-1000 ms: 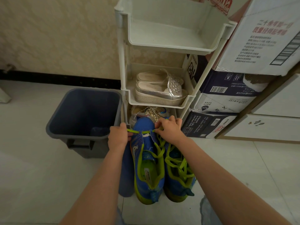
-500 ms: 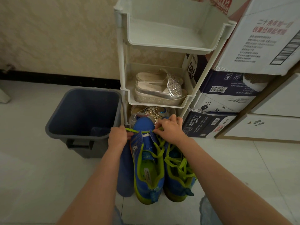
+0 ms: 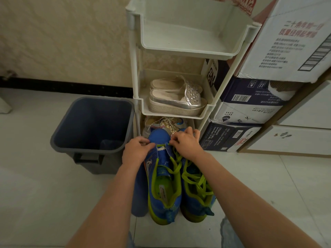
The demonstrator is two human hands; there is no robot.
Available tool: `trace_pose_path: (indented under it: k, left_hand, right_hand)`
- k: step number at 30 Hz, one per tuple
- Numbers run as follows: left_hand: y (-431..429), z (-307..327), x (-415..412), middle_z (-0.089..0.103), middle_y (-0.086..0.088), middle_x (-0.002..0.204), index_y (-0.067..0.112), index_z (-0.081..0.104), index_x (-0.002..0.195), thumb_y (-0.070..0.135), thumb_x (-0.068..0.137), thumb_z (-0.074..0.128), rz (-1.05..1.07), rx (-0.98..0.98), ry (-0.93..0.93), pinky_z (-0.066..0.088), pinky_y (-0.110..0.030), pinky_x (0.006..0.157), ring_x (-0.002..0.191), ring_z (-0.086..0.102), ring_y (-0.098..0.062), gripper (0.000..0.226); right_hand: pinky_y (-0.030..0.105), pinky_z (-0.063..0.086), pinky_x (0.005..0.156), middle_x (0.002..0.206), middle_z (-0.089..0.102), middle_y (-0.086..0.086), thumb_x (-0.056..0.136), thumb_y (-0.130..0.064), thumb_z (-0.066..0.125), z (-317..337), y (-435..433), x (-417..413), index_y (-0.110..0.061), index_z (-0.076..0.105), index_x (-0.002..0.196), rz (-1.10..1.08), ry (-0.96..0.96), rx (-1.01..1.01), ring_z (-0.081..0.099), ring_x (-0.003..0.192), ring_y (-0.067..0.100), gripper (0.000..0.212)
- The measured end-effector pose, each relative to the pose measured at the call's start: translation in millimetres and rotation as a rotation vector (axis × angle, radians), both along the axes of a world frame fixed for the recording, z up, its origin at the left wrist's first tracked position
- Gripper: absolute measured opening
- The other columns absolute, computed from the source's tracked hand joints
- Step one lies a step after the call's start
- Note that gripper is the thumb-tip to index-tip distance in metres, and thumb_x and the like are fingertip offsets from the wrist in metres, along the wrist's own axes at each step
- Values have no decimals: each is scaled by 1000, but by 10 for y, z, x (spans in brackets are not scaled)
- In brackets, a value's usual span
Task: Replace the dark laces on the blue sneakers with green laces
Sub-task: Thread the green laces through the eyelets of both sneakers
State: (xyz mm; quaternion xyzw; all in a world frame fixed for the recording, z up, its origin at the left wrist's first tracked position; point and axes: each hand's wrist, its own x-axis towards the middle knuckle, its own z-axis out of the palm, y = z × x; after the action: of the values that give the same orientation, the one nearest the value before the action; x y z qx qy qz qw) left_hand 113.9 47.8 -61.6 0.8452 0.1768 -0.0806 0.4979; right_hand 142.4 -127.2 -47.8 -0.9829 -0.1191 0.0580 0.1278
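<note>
Head camera, lower centre of frame: a blue sneaker (image 3: 163, 187) stands on the pale floor (image 3: 53, 194) beside its mate (image 3: 198, 199), toes toward a white rack (image 3: 186, 51). Left hand (image 3: 137, 152) and right hand (image 3: 186, 145) each pinch the green lace (image 3: 162, 145) stretched across the sneaker near its toe. Loose green lacing (image 3: 195, 178) drapes the mate. A grey bin (image 3: 59, 140) sits left of centre.

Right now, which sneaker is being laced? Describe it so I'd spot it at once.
Find the white rack; two blue sneakers stand before it, beside the grey bin. It is the sneaker nearer the bin, with left hand and right hand pinching a green lace at its toe end. Its opening gapes, while its neighbour is criss-crossed with lace.
</note>
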Motion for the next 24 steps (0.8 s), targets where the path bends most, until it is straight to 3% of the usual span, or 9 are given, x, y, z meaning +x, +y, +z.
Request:
trace_pose_path:
  k: [3, 8, 12, 18, 22, 24]
  left_hand:
    - [4, -41, -30, 71, -5, 95, 13, 71, 87, 19, 85, 69, -3, 56, -41, 50, -35, 82, 93, 65, -20, 7]
    - [-36, -31, -13, 67, -6, 103, 9, 70, 102, 24, 94, 56, 1, 153, 19, 40, -30, 74, 98, 61, -24, 22]
    - [-14, -90, 62, 64, -19, 108, -2, 63, 105, 22, 97, 44, 39, 161, 106, 34, -31, 72, 97, 58, -31, 32]
    - [-73, -64, 53, 58, -32, 98, -4, 57, 81, 17, 97, 42, 88, 73, 136, 29, -30, 67, 94, 56, -39, 31]
    - [-20, -135, 60, 63, -28, 105, -12, 58, 106, 17, 96, 42, 223, -39, 122, 35, -30, 69, 97, 59, -37, 35]
    - [33, -154, 79, 68, -21, 95, -14, 54, 112, 16, 96, 39, 298, -195, 141, 45, -34, 74, 90, 63, -33, 37]
  right_hand:
    - [38, 6, 103, 110, 62, 4, 99, -32, 43, -27, 21, 3, -17, 63, 105, -11, 38, 37, 31, 122, 23, 25]
    - [31, 4, 95, 106, 63, 0, 96, -36, 50, -37, -65, -10, -23, 62, 105, 12, 55, 93, 31, 120, 19, 19]
    - [32, 5, 96, 104, 62, 2, 97, -29, 45, -24, -13, -3, -22, 65, 103, -46, 65, 94, 31, 117, 22, 22]
    - [46, 10, 109, 106, 59, 11, 97, -28, 34, -48, 188, 10, -3, 64, 95, -103, 114, -124, 31, 119, 31, 40]
    - [46, 10, 109, 111, 59, 8, 98, -35, 36, -47, 136, 12, -9, 67, 101, -73, 74, -146, 30, 119, 31, 40]
    - [46, 8, 109, 113, 59, 6, 98, -37, 38, -25, 75, 22, -13, 67, 104, -29, 37, -135, 29, 121, 30, 38]
